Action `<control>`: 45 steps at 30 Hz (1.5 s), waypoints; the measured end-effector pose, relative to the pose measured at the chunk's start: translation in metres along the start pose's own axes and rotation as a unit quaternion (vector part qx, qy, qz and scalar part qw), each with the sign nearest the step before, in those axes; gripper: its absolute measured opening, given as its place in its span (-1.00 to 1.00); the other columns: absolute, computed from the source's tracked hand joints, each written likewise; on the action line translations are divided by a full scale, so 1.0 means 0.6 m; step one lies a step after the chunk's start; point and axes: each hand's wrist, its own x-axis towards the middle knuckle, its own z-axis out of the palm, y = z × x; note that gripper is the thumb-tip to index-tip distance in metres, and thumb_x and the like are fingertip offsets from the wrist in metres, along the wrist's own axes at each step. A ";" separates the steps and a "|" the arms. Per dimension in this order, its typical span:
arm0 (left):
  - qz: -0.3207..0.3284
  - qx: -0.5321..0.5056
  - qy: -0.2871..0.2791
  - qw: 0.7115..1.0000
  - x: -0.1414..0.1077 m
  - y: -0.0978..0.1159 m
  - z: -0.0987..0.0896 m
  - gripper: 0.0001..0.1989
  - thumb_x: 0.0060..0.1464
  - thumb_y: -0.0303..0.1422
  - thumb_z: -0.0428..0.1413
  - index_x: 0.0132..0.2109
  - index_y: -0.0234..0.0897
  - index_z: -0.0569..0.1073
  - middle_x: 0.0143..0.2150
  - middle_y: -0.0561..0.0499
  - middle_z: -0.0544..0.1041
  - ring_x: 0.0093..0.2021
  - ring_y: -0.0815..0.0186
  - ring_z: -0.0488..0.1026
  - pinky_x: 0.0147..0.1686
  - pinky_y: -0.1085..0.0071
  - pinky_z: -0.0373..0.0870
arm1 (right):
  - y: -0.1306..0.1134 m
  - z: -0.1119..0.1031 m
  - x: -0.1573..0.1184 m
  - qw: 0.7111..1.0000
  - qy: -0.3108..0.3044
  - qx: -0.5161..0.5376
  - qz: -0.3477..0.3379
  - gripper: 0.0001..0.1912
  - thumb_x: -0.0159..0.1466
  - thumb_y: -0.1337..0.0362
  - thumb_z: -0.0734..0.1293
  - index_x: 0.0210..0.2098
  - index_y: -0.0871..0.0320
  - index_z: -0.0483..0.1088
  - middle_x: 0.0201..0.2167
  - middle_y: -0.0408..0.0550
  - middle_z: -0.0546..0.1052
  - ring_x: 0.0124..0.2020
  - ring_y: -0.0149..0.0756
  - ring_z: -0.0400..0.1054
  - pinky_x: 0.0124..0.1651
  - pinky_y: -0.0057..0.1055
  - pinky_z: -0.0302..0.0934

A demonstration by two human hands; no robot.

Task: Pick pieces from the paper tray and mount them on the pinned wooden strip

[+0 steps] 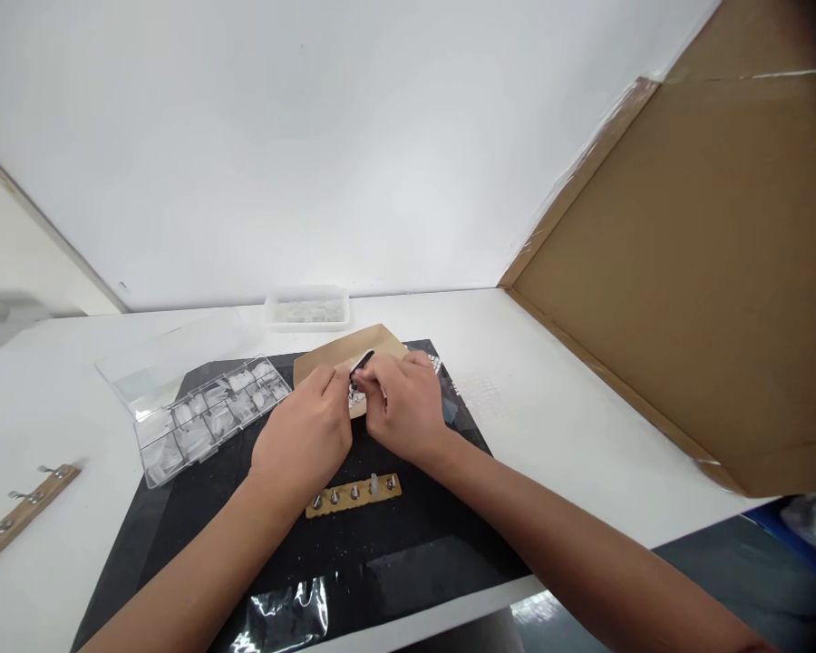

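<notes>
One dark strip slants far-right, pinched in my right hand; my left hand curls beside it, hold unclear.

Brown cardboard stands at right, and a wooden strip lies far left.

The left hand and right hand hide most of the black piece; which one grips it cannot be told. They also cover part of the paper. The pieces in the case are too blurred to count, as are the tub's contents. The picture's left edge cuts the rail, its right the cardboard and blue bin
</notes>
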 end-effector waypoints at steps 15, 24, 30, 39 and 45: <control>0.019 0.042 -0.022 0.999 0.003 0.005 -0.007 -0.76 0.27 -0.64 -0.07 -0.04 -0.35 0.41 -0.17 -0.15 0.48 -0.16 0.11 0.46 -0.14 0.21 0.51 | -0.002 -0.002 0.005 0.998 0.012 0.030 0.045 -0.82 0.40 0.35 0.26 -0.36 0.08 0.28 -0.46 -0.19 0.59 -0.49 -0.30 0.37 -0.14 -0.22 0.00; -0.008 0.051 -0.051 0.997 0.002 0.010 -0.008 -0.72 0.25 -0.63 -0.06 0.02 -0.37 0.41 -0.12 -0.18 0.48 -0.09 0.08 0.48 -0.09 0.20 0.52 | -0.008 -0.002 0.003 0.997 0.027 0.052 0.059 -0.82 0.41 0.36 0.25 -0.35 0.09 0.29 -0.44 -0.18 0.60 -0.45 -0.31 0.41 -0.14 -0.22 0.00; -0.008 0.048 -0.041 0.998 0.003 0.010 -0.010 -0.69 0.25 -0.64 -0.07 0.06 -0.40 0.41 -0.11 -0.20 0.48 -0.11 0.07 0.47 -0.09 0.18 0.53 | -0.008 -0.003 0.004 0.996 0.028 0.053 0.064 -0.82 0.42 0.34 0.27 -0.35 0.08 0.29 -0.45 -0.20 0.60 -0.44 -0.31 0.43 -0.13 -0.22 0.00; 0.012 0.045 -0.020 0.999 0.003 0.009 -0.010 -0.74 0.25 -0.64 -0.04 -0.01 -0.35 0.42 -0.15 -0.16 0.47 -0.15 0.09 0.46 -0.11 0.19 0.53 | -0.004 -0.002 0.004 0.998 0.026 0.042 0.042 -0.82 0.40 0.37 0.27 -0.37 0.09 0.30 -0.44 -0.20 0.61 -0.47 -0.32 0.40 -0.16 -0.23 -0.02; 0.022 0.031 0.008 0.999 0.003 0.008 -0.013 -0.76 0.27 -0.64 -0.06 -0.02 -0.34 0.39 -0.17 -0.14 0.47 -0.17 0.11 0.45 -0.15 0.19 0.54 | -0.006 -0.002 0.002 0.998 0.026 0.041 0.039 -0.81 0.41 0.35 0.26 -0.37 0.09 0.31 -0.43 -0.19 0.62 -0.45 -0.32 0.40 -0.15 -0.22 -0.02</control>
